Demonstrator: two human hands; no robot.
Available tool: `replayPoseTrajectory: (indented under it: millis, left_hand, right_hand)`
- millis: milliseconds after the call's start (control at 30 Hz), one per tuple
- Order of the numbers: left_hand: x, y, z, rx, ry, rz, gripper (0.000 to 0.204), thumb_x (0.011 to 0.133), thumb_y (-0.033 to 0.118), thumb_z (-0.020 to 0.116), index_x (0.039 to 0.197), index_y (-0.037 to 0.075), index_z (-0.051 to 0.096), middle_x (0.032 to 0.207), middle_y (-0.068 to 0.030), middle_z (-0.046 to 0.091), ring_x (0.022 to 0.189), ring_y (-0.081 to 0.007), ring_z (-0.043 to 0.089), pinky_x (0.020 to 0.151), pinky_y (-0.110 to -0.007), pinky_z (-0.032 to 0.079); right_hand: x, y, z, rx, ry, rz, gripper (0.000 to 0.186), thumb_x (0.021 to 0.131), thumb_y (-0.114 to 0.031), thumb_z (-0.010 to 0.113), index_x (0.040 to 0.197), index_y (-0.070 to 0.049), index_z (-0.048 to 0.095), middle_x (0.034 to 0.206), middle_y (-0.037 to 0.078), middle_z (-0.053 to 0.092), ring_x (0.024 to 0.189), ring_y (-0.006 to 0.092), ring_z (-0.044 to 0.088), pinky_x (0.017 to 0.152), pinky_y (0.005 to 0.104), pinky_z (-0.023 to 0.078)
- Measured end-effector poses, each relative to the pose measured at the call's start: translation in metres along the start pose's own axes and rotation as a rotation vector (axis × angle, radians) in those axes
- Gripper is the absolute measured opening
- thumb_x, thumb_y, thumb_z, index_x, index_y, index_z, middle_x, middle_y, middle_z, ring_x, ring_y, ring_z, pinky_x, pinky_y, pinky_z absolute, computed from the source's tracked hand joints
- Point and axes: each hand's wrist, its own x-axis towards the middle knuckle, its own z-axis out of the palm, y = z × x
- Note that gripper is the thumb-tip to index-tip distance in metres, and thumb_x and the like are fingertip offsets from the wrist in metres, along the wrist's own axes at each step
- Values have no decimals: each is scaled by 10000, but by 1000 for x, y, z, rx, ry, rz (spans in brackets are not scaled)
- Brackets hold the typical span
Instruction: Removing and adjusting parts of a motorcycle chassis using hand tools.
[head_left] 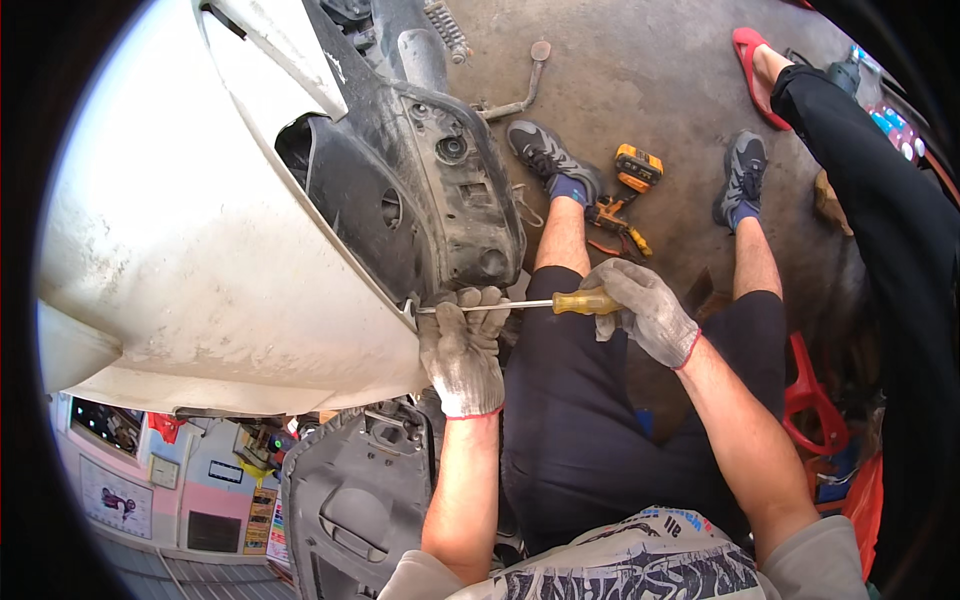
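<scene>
A screwdriver [583, 302] with a yellow translucent handle and a long metal shaft lies nearly level across the view. My right hand [650, 310], in a grey-white work glove with a red cuff, is closed round its handle. Farther along the shaft, my left hand [464, 360], gloved alike, has its thumb and fingers curled about the metal close to the tip. That tip meets the lower edge of a large scuffed white body panel [230, 250]. Just beyond my left hand sits a dirty dark plastic housing [465, 180] of the vehicle. Exactly what the tip touches is too small to tell.
A yellow-and-black cordless drill [630, 185] lies on the concrete floor between my feet, beside pliers [635, 240]. A metal lever [530, 85] juts from the vehicle. At right stands another person's leg [860, 190] in black trousers. Red plastic [810, 400] is near my right elbow.
</scene>
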Motion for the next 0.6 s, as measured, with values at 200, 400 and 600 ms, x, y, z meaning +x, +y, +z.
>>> replayPoseTrajectory:
  millis: [200, 400, 600]
  left_hand:
    - [1, 0, 0, -34, 0, 12, 151, 971, 178, 520, 1032, 40, 523, 997, -131, 649, 929, -296, 675, 809, -461, 597]
    - [2, -2, 1, -52, -2, 8, 152, 973, 181, 516, 1036, 43, 520, 986, -125, 641, 911, -286, 674, 804, -455, 596]
    - [3, -3, 3, -67, 22, 74, 164, 963, 183, 542, 1031, 39, 502, 960, -134, 638, 878, -268, 681, 771, -420, 607]
  right_hand:
    - [4, 0, 3, 48, 13, -5, 270, 964, -258, 512, 998, 3, 572, 808, 83, 619, 576, 108, 564, 555, 256, 489]
    - [5, -1, 7, 42, 34, -10, 270, 958, -258, 519, 1000, 3, 572, 838, 88, 619, 592, 116, 573, 558, 253, 491]
    - [10, -12, -2, 7, 63, -143, 346, 990, -342, 411, 996, -34, 570, 857, 65, 600, 796, 151, 587, 732, 304, 478]
